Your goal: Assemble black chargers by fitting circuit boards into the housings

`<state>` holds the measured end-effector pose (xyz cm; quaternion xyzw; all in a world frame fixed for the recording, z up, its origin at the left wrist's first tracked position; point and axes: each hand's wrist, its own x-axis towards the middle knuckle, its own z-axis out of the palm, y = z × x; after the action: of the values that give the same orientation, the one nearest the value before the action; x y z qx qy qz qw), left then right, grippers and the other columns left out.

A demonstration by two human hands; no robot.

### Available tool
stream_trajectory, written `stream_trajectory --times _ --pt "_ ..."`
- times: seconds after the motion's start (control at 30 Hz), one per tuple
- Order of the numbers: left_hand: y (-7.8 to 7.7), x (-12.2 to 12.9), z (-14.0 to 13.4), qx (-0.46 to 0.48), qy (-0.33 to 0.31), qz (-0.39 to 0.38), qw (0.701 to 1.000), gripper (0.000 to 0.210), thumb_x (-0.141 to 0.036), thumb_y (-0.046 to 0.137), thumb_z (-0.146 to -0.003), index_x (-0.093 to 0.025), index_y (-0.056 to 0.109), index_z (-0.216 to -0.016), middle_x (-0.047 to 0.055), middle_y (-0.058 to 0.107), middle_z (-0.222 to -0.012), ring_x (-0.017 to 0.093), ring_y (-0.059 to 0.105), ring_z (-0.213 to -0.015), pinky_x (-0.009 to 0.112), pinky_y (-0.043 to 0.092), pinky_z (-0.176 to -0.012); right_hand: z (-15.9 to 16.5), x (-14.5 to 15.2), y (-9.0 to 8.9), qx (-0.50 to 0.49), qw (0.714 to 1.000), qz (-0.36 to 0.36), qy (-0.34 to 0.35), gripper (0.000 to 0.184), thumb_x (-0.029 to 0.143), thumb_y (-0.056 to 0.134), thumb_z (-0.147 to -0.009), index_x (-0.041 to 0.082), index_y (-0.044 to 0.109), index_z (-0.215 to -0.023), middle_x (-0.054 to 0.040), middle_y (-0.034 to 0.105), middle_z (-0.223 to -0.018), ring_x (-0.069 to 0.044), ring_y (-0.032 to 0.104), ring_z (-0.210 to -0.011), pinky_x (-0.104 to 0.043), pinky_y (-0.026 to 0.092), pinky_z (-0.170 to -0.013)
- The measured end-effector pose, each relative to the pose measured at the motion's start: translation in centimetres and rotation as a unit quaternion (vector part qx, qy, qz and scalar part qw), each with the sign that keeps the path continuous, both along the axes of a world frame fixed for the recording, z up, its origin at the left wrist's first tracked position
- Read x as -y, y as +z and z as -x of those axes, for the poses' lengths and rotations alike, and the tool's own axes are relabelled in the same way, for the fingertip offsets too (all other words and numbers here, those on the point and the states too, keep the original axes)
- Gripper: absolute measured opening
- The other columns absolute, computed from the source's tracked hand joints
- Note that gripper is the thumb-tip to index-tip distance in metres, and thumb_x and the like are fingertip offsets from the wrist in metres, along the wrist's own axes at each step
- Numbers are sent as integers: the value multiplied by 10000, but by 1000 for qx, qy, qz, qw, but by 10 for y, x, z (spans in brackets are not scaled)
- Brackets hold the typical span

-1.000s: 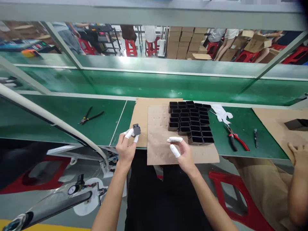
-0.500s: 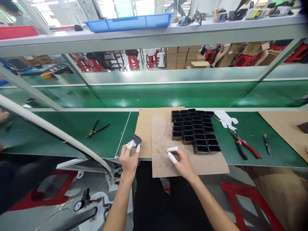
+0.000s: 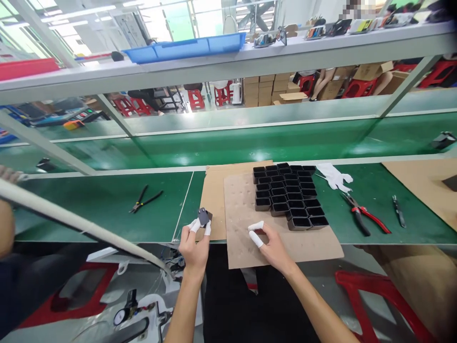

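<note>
My left hand [image 3: 194, 245], with white finger cots, holds a small dark plastic piece [image 3: 204, 217] at its fingertips, above the left side of the cardboard. My right hand [image 3: 271, 244] hovers over the brown cardboard sheet [image 3: 237, 243]. Its thumb and forefinger, both in white cots, bend toward each other until the tips nearly meet, and nothing shows between them. Just beyond that hand stand several black open-topped rectangular cases [image 3: 298, 223], packed in staggered rows on the cardboard.
Black-handled pliers [image 3: 144, 200] lie on the green bench to the left. On the right are a white glove [image 3: 333, 177], red-and-black pliers [image 3: 364, 214] and tweezers [image 3: 399, 211]. A slanting pale pole [image 3: 82, 224] crosses the left side. A co-worker's arm [image 3: 5, 224] shows there too.
The dark piece has been turned in my left hand, so a flat face now shows. My right hand keeps its pose. The camera view has tilted slightly.
</note>
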<state>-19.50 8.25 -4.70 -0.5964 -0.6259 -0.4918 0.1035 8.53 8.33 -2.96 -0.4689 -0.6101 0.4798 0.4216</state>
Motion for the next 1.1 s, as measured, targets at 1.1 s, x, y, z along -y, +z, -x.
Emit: stream_trajectory --times 1.1 --pt "9 2 -3 207 -47 114 971 553 -481 898 -816 -155 752 -1240 121 632 -1208 257 629 -1124 405 463 -1089 0 -3 1 -26 1000 -14 -1 232 462 663 -1047 250 747 -1090 -17 688 -1105 -229 672 -1044 -392 526 -970"
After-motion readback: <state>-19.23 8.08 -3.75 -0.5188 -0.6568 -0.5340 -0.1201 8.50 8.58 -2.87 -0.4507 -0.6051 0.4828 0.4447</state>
